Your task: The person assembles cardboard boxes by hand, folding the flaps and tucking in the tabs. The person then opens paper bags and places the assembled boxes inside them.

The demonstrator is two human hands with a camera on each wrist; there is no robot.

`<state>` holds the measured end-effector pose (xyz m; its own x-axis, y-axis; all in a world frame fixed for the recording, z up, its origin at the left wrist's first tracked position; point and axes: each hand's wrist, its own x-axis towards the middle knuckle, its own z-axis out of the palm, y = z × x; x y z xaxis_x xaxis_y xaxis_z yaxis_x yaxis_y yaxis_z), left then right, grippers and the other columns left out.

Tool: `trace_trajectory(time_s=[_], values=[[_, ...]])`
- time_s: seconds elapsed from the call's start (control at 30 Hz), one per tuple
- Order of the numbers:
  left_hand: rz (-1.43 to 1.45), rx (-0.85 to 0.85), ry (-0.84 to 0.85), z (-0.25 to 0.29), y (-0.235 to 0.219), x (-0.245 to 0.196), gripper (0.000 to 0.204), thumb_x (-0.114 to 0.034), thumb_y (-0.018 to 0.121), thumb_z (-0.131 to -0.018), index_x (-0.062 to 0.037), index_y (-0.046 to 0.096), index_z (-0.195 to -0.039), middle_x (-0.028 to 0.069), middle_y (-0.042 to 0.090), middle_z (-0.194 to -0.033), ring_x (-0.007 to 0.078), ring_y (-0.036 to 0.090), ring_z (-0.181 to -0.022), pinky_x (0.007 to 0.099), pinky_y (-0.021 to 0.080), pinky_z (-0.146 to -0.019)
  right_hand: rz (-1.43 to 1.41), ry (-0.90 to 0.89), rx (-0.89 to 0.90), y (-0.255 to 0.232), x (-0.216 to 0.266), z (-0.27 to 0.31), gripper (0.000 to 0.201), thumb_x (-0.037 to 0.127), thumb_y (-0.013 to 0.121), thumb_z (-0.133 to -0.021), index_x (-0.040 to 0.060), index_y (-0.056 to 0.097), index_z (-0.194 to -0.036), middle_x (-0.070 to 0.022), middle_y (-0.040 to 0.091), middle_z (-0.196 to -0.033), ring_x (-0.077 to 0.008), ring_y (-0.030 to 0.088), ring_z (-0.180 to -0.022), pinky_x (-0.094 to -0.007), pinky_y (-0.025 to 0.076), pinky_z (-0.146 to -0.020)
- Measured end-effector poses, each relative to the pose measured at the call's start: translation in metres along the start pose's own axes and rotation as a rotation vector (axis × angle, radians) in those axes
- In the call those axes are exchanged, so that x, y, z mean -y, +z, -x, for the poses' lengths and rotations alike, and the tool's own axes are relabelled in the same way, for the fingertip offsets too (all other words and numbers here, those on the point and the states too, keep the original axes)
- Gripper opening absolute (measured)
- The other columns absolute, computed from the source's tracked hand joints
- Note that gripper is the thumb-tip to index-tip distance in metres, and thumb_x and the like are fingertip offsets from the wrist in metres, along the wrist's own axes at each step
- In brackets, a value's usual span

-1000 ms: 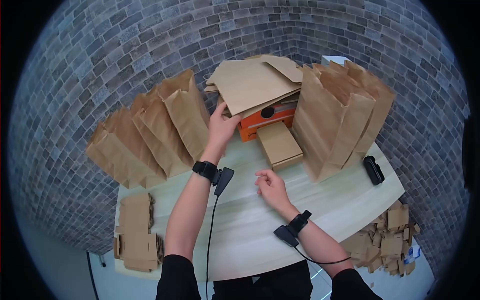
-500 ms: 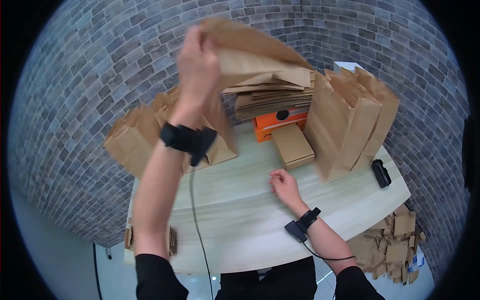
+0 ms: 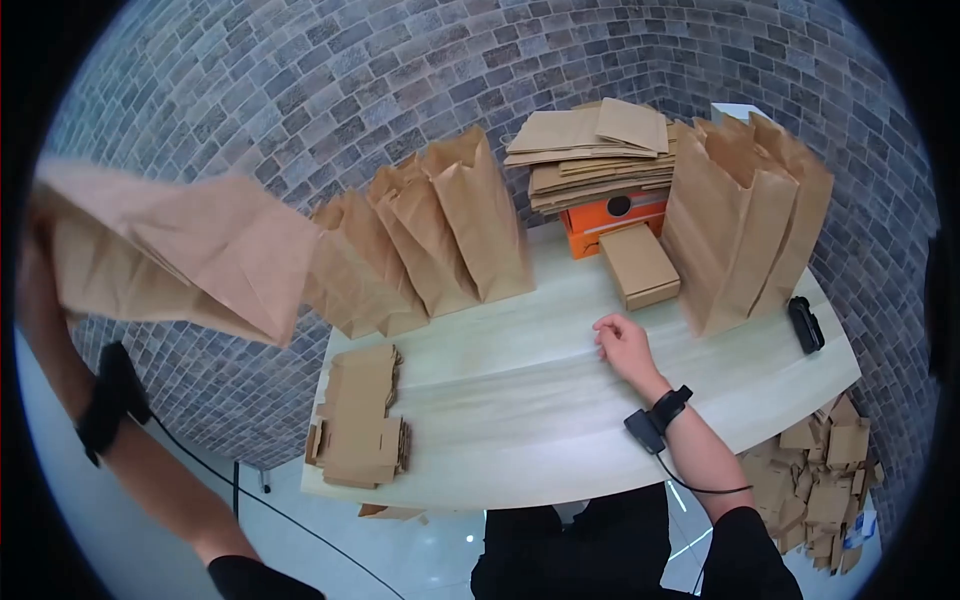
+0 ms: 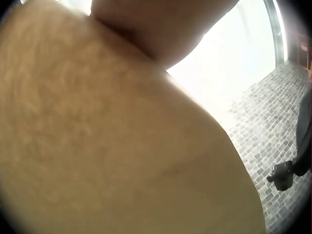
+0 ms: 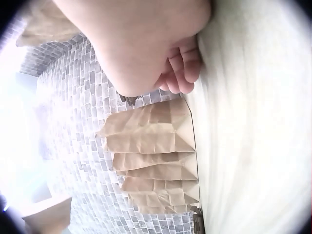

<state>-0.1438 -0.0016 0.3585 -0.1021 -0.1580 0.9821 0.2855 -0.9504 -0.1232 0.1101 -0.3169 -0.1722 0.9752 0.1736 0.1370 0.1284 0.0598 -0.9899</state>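
Note:
A brown paper bag point(image 3: 200, 250), partly unfolded, is in the air off the table's left side. My left hand point(image 3: 38, 250) grips it at the far left edge of the head view, its fingers mostly hidden. In the left wrist view the bag point(image 4: 122, 146) fills most of the picture, with part of the hand point(image 4: 165, 29) above it. My right hand point(image 3: 624, 345) rests by the front of a small cardboard box point(image 3: 640, 264), holding nothing. The right wrist view shows its fingers point(image 5: 190, 66) loosely curled close over the tabletop.
Several standing paper bags point(image 3: 480, 220) line the table's back left; more bags point(image 3: 735, 230) stand at right. Folded bags point(image 3: 590, 150) are stacked on an orange box point(image 3: 585, 240). Flattened cardboard point(image 3: 360, 420) lies front left, a black case point(image 3: 805, 325) right. Cardboard pieces point(image 3: 825, 480) lie on the floor.
My left hand has lifted the top bag off the stack and swung it up and far left, where it has partly opened out. My right hand has stayed by the small box.

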Motion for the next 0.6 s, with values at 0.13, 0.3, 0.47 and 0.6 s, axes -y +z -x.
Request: trace_trajectory(time_s=[0.13,0.3,0.47,0.6], values=[[0.185,0.198,0.32,0.072,0.017,0.062,0.02,-0.017,0.053,-0.1,-0.0042,0.068,-0.103,0.0084,0.07,-0.098,0.0184,0.069,-0.087,0.0309,0.055,-0.075,0.052,-0.023,0.021,0.002,-0.001,-0.001,0.018,0.009,0.051,-0.094,0.0003,0.065,-0.101,-0.0061,0.065,-0.079,-0.0111,0.062,-0.067,-0.0264,0.049,-0.056],[0.628,0.731,0.337,0.129,0.028,0.001,0.029,-0.017,0.053,-0.1,0.0024,0.056,-0.078,0.0066,0.053,-0.069,0.0192,0.048,-0.06,0.034,0.039,-0.058,-0.064,0.062,0.044,0.0,0.023,0.004,0.017,0.007,0.051,-0.094,0.0012,0.065,-0.102,-0.0051,0.066,-0.084,-0.011,0.063,-0.073,-0.0244,0.049,-0.059],[1.146,0.763,0.123,0.158,0.028,-0.009,0.045,-0.026,0.049,-0.1,0.0011,0.048,-0.065,0.0053,0.044,-0.058,0.0152,0.041,-0.053,0.0312,0.033,-0.051,-0.225,-0.156,0.29,0.02,0.088,0.024,0.023,0.012,0.052,-0.098,0.0002,0.062,-0.115,-0.0071,0.068,-0.097,-0.0125,0.064,-0.087,-0.0256,0.051,-0.072],[1.424,0.748,0.144,0.18,0.02,-0.035,0.043,-0.022,0.05,-0.095,-0.0049,0.037,-0.057,0.0031,0.036,-0.049,0.0184,0.036,-0.039,0.033,0.026,-0.04,-0.357,-0.642,0.302,0.053,0.187,0.041,0.051,0.041,0.055,-0.097,-0.0002,0.057,-0.127,-0.0108,0.061,-0.127,-0.0243,0.055,-0.122,-0.0405,0.042,-0.105]])
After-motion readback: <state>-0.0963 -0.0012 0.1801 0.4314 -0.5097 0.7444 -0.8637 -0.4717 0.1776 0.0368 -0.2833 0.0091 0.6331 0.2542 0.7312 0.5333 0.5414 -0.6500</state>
